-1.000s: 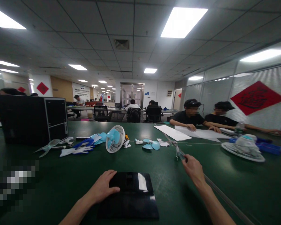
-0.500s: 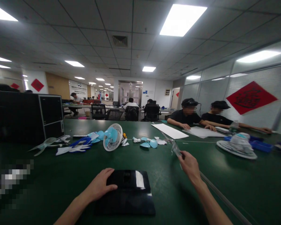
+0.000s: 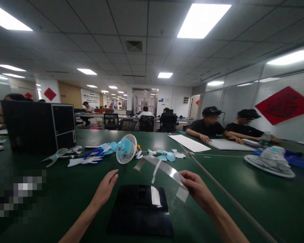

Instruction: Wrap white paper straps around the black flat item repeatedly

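Observation:
A glossy black rectangular panel (image 3: 140, 218) lies flat on the green table in front of me, with a small recess and a white patch on its upper half. To its upper left, my left hand (image 3: 105, 185) hovers, apart from it and holding nothing, with its fingers stretched out. On the other side, my right hand (image 3: 194, 185) pinches one end of a long, clear plastic strip (image 3: 164, 167). The strip bends to the left above the panel's far edge. A narrow whitish piece crosses it and hangs down; another pale flap shows below my fingers.
Beyond the panel stand a small fan head (image 3: 126, 149), blue fan blades (image 3: 166, 156) and white-and-blue gloves (image 3: 87, 158). A black computer tower (image 3: 38, 126) is at left. Two people sit at right by white boards (image 3: 190, 143). A white fan part (image 3: 270, 163) lies nearby.
My left hand has come off the black panel. My right hand has moved down and slightly left, swinging the clear strip out to the left. The view has shifted slightly left.

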